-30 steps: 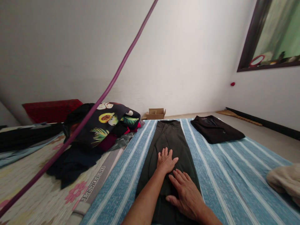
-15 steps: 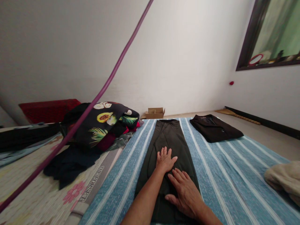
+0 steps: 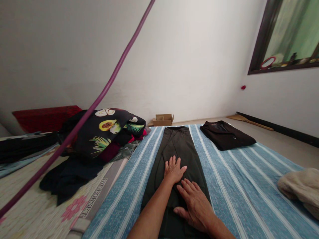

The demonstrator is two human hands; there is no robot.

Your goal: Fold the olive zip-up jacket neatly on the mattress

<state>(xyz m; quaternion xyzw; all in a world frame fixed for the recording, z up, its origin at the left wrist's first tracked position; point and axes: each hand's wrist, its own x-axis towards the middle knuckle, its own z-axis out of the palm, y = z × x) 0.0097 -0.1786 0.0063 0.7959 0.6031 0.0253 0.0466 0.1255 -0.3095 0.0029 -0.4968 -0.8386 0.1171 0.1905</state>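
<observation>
Dark green-grey trousers [image 3: 183, 144], folded lengthwise, lie in a long strip on a blue-and-white striped bed sheet [image 3: 224, 186], waistband at the far end. My left hand [image 3: 173, 170] rests flat on the middle of them, fingers spread. Closer to me, my right hand [image 3: 194, 205] lies flat on the same cloth, its fingers extended and the thumb apart. Neither hand grips anything. The near end of the trousers is partly hidden beneath my forearms.
A folded dark brown garment [image 3: 225, 134] lies at the far right of the sheet. A beige fluffy cloth [image 3: 300, 189] is at the right edge. On the left, a clothes heap [image 3: 112, 132] sits behind a slanting purple pole [image 3: 113, 76]. A small cardboard box [image 3: 163, 120] stands by the wall.
The view has shifted slightly, so everything appears a little further left. Both hands stay flat in about the same places on the trousers.
</observation>
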